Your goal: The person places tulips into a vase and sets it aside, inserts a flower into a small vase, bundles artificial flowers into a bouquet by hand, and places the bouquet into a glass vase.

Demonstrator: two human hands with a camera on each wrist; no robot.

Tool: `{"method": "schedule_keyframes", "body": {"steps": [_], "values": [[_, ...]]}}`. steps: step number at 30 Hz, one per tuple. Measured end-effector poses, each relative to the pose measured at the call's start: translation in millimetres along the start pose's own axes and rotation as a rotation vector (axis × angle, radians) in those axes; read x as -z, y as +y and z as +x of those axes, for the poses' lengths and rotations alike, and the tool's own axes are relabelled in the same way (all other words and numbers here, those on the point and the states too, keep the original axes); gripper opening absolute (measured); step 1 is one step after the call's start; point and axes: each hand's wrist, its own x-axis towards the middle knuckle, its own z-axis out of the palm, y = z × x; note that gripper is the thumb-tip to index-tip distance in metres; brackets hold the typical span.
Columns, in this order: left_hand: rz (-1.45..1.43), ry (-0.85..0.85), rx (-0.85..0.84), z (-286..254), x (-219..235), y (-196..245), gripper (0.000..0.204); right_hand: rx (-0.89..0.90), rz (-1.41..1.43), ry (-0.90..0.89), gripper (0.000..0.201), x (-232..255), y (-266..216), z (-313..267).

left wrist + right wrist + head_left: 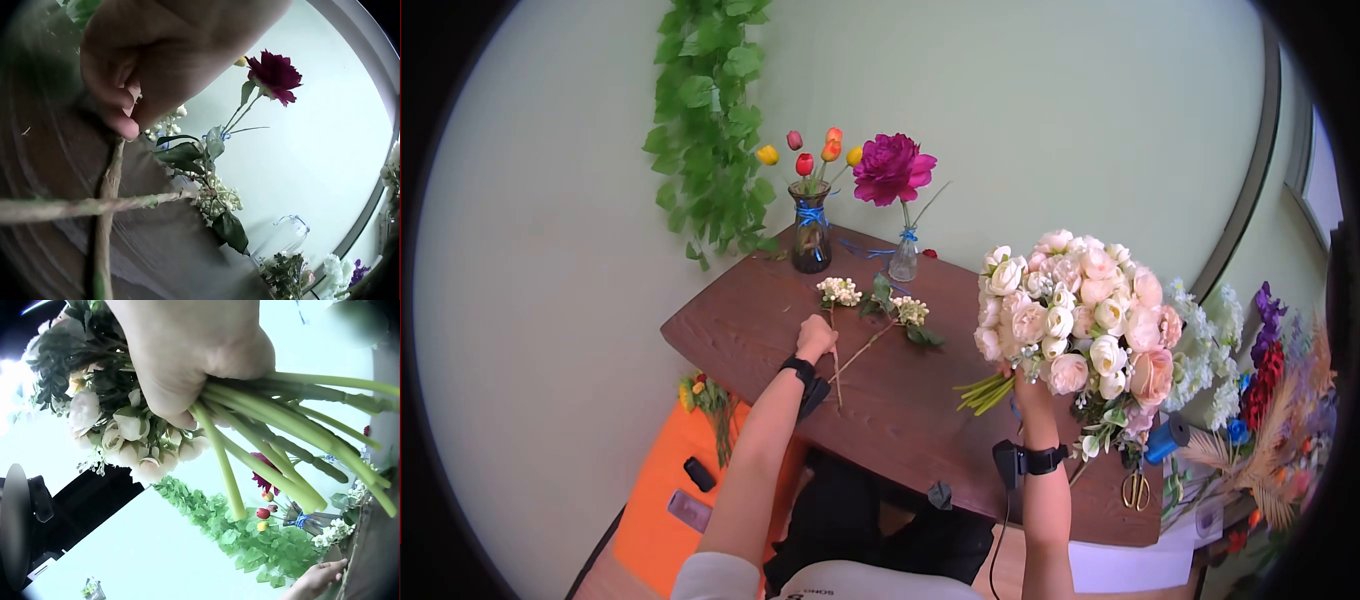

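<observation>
My left hand is low over the brown table, its fingers pinching the thin brown stem of a white berry sprig. In the left wrist view that stem runs down from the fingertips. A second berry sprig with dark green leaves lies to its right, and its stem crosses over the first. On the right, my right hand grips a big bouquet of pale pink and white flowers. Its bare green stems fan out below the fist, pointing left in the head view.
At the back of the table stand a dark vase of tulips and a small glass vase with a magenta flower. Gold scissors and a blue spool are at the right edge, beside more flowers.
</observation>
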Motion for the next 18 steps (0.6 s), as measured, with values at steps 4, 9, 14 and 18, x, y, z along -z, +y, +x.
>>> {"method": "schedule_keyframes", "body": {"steps": [4,9,14,18], "values": [[-0.179,-0.031,-0.028,-1.4,7.0,3.6,0.016,0.115,0.122,0.083,0.031,-15.4,40.3,-5.8],[-0.430,0.090,-0.298,-15.3,22.0,17.1,0.010,0.040,0.015,0.078,0.028,9.1,22.0,-27.1],[-0.760,0.104,-0.604,-47.1,43.0,57.2,0.010,-0.010,-0.073,0.042,0.025,26.9,-27.9,-4.1],[-0.806,-0.024,-0.707,-96.8,52.4,104.7,0.014,-0.028,-0.144,0.007,0.022,33.6,-46.6,-21.6]]}}
